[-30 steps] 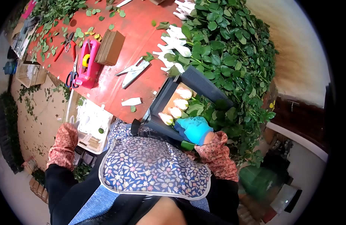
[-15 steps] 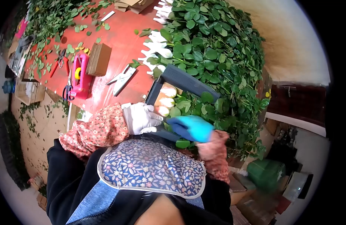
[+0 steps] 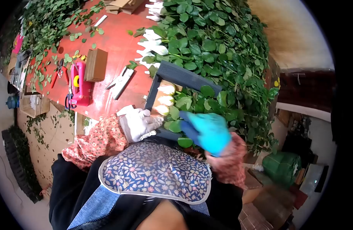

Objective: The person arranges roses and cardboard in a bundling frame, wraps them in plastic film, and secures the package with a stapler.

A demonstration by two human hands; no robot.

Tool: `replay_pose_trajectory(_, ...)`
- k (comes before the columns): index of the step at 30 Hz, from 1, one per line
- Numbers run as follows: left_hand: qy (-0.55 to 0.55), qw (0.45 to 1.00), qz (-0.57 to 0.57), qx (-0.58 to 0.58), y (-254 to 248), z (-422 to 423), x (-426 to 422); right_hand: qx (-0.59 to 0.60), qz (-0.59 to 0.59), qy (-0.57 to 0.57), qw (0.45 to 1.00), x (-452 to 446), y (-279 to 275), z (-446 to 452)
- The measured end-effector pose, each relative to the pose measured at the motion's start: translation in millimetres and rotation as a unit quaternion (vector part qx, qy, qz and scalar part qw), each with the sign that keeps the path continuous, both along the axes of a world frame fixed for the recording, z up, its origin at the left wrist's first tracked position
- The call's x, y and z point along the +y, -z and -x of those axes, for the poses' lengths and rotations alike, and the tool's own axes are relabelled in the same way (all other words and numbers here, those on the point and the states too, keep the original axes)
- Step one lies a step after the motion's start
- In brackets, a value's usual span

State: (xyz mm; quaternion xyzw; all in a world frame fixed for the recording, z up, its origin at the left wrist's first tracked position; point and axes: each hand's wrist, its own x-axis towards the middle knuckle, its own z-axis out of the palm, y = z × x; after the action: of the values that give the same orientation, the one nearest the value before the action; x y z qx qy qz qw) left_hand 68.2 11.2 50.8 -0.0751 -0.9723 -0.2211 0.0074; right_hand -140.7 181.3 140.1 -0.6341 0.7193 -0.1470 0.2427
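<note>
A dark grey box frame [image 3: 190, 74] holds several pale rose heads [image 3: 165, 100] in a row on brown cardboard, their green leafy stems [image 3: 207, 103] lying to the right. At the box's near left corner is my left hand [image 3: 139, 123], in a white glove, its fingers spread beside the lowest rose head. My right hand [image 3: 207, 132], in a blue glove and blurred, is over the near side of the box by the leaves. Whether it holds a stem cannot be made out.
On the red table [image 3: 107, 34] are white shears [image 3: 121, 82], a cardboard stack [image 3: 96, 65], a pink tape dispenser [image 3: 81, 86], scissors [image 3: 70, 100] and red-handled pruners [image 3: 60, 73]. White-wrapped flower heads [image 3: 151, 46] edge a large leafy pile [image 3: 226, 42] behind the box.
My left hand came up from the white basket at the lower left to the box corner. My right hand drew back a little from the rose heads. The view shifted slightly.
</note>
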Motion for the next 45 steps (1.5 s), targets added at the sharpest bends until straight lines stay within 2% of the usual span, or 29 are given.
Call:
replay_pose_trajectory(1,-0.007,1.000,0.011,-0.005,-2.8,-0.9,-0.1,0.100,-0.034,-0.036,0.994,-6.8,29.4,-8.2)
replay_pose_trajectory(2,-0.006,1.000,-0.002,0.017,-6.5,2.7,2.3,0.100,-0.028,-0.046,0.994,-11.8,45.9,-12.1)
replay_pose_trajectory(3,-0.001,0.998,-0.033,-0.048,-10.5,3.9,4.5,0.123,-0.076,-0.043,0.989,-15.1,59.3,-15.0)
replay_pose_trajectory(5,-0.011,0.996,-0.030,-0.086,-17.5,5.6,5.3,0.153,-0.132,-0.050,0.978,-18.0,78.3,-21.1)
replay_pose_trajectory(9,-0.008,0.997,-0.066,-0.040,14.4,-0.5,7.4,0.200,-0.120,-0.072,0.970,-26.7,86.1,-22.4)
replay_pose_trajectory(11,-0.014,0.996,-0.083,-0.018,19.0,-0.7,7.5,0.151,-0.037,-0.065,0.986,-30.2,89.9,-17.8)
replay_pose_trajectory(13,-0.008,0.996,-0.088,-0.016,16.6,1.0,7.1,0.165,-0.052,-0.070,0.982,-28.3,93.9,-25.0)
replay_pose_trajectory(15,-0.001,0.998,-0.069,0.015,12.3,3.4,4.4,0.238,-0.075,-0.079,0.965,-25.0,98.3,-31.7)
replay_pose_trajectory(16,0.005,0.996,-0.084,0.033,11.8,3.1,1.5,0.199,-0.028,-0.081,0.976,-24.6,96.8,-27.4)
replay_pose_trajectory(17,0.016,0.996,-0.079,0.029,18.5,2.2,-4.3,0.196,-0.025,-0.070,0.978,-24.2,95.4,-26.9)
replay_pose_trajectory(18,0.013,0.989,-0.120,0.084,30.8,0.4,-12.3,0.199,-0.033,-0.072,0.977,-24.9,94.3,-27.2)
replay_pose_trajectory(19,0.010,0.977,-0.163,0.138,26.2,2.8,-19.1,0.200,-0.042,-0.074,0.976,-24.9,93.8,-28.2)
replay_pose_trajectory(20,-0.119,0.941,-0.292,0.126,3.0,2.7,-18.2,0.185,-0.047,-0.059,0.980,-24.1,93.5,-29.0)
replay_pose_trajectory(21,-0.196,0.886,-0.416,0.060,10.7,5.5,-21.4,0.180,-0.046,-0.047,0.982,-23.7,92.2,-29.2)
replay_pose_trajectory(23,-0.275,0.816,-0.509,-0.005,22.9,16.7,-23.3,0.152,-0.063,-0.047,0.985,-23.3,89.1,-26.2)
replay_pose_trajectory(24,-0.279,0.775,-0.566,-0.034,26.1,22.2,-22.7,0.126,-0.046,-0.044,0.990,-22.2,91.2,-23.8)
replay_pose_trajectory(25,-0.277,0.768,-0.577,-0.030,37.8,27.7,-21.1,0.126,-0.044,-0.036,0.990,-22.7,89.3,-23.3)
replay_pose_trajectory(27,-0.259,0.711,-0.652,-0.044,49.6,31.9,-20.8,0.106,-0.096,-0.033,0.989,-24.7,84.2,-23.5)
replay_pose_trajectory(28,-0.255,0.714,-0.650,-0.049,55.0,33.5,-21.4,0.104,-0.095,-0.027,0.990,-24.4,84.7,-23.6)
replay_pose_trajectory(31,-0.237,0.677,-0.696,-0.040,60.5,37.2,-22.1,0.105,-0.086,-0.017,0.991,-22.3,85.1,-23.2)
replay_pose_trajectory(33,-0.274,0.662,-0.694,-0.066,53.4,36.4,-20.0,0.105,-0.107,-0.018,0.989,-23.2,82.8,-22.4)
replay_pose_trajectory(34,-0.286,0.665,-0.687,-0.071,45.7,32.6,-18.5,0.104,-0.107,-0.016,0.989,-22.5,85.2,-21.3)
replay_pose_trajectory(35,-0.315,0.708,-0.629,-0.065,39.2,30.8,-15.9,0.097,-0.102,-0.024,0.990,-20.9,89.5,-19.6)
replay_pose_trajectory(36,-0.279,0.816,-0.505,-0.044,37.0,23.9,-17.5,0.089,-0.098,-0.031,0.991,-19.0,92.6,-18.4)
replay_pose_trajectory(37,-0.234,0.900,-0.367,-0.024,29.6,17.6,-19.2,0.084,-0.098,-0.026,0.991,-17.0,93.5,-18.0)
replay_pose_trajectory(38,-0.208,0.926,-0.313,0.036,14.2,15.8,-17.1,0.087,-0.067,-0.028,0.994,-15.8,94.5,-17.3)
replay_pose_trajectory(39,-0.151,0.964,-0.207,0.069,13.2,14.4,-22.5,0.090,-0.036,-0.027,0.995,-14.6,95.9,-17.4)
replay_pose_trajectory(42,-0.071,0.991,-0.084,0.082,-1.6,26.5,-29.5,0.097,-0.043,-0.036,0.994,-14.9,95.1,-16.5)
replay_pose_trajectory(45,0.000,0.998,-0.060,0.021,0.9,45.0,-24.7,0.101,-0.035,-0.041,0.993,-14.6,98.3,-14.9)
